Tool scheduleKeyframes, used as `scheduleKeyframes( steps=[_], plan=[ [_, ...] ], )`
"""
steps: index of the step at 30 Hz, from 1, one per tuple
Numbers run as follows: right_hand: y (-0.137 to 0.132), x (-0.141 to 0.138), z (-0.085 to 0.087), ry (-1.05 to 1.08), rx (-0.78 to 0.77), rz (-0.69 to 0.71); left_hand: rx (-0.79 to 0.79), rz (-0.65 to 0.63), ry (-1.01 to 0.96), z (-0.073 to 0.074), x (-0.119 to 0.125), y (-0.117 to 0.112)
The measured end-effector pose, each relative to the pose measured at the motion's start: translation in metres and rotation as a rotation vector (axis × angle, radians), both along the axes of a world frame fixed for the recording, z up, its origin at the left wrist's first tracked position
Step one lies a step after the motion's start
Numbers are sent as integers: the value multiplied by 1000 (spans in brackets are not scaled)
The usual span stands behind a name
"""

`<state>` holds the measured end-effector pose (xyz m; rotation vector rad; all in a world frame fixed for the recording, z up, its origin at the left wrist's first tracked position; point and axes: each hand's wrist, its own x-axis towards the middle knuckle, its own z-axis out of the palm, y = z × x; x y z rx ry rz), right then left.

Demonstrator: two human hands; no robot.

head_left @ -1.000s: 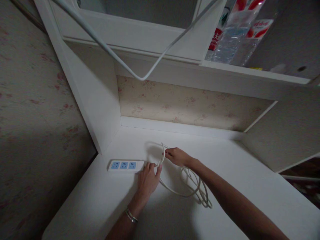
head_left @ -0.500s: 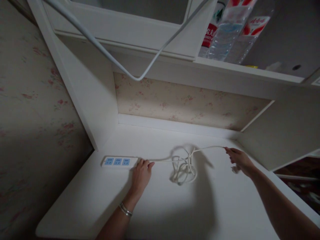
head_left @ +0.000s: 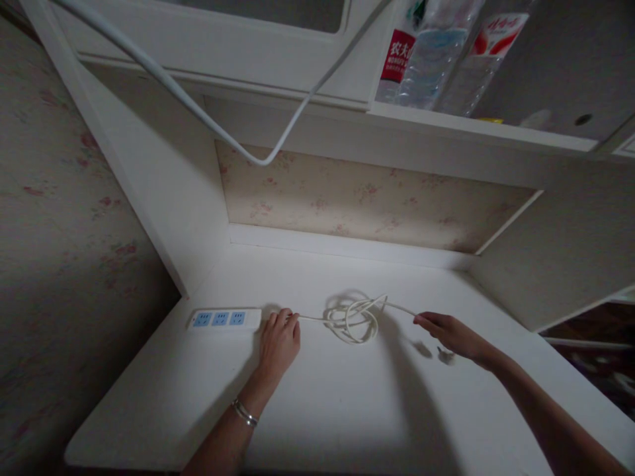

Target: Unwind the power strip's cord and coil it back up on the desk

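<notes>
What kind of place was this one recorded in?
Most likely a room in a home, at a built-in white desk with a shelf above. Floral wallpaper lines the back, water bottles stand on the shelf, and a power strip with its cord lies on the desk.

Single head-worn view, looking forward and down from above onto white desk (head_left: 317, 410), fairly near, arm's reach. Faces back wall panel (head_left: 367, 198) of the alcove; upper shelf (head_left: 446, 125) cuts across top edge, wallpapered side wall (head_left: 59, 231) fills left. No second view to compare.
</notes>
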<state>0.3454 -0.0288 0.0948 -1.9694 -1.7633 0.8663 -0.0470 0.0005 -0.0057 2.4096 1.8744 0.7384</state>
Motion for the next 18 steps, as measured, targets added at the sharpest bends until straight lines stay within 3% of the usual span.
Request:
scheduleKeyframes(
  steps=[4,8,12,18],
  plan=[
    [6,-36,18,-53,23,160,31,-124,-7,0,12,-2],
    [11,-42,25,-95,51,141,7,-283,-19,-3,23,1],
    [20,-12,16,-195,195,43,-76,-337,19,-6,25,5],
    [17,74,-10,-335,277,-244,-59,-221,42,-7,22,6]
  ],
)
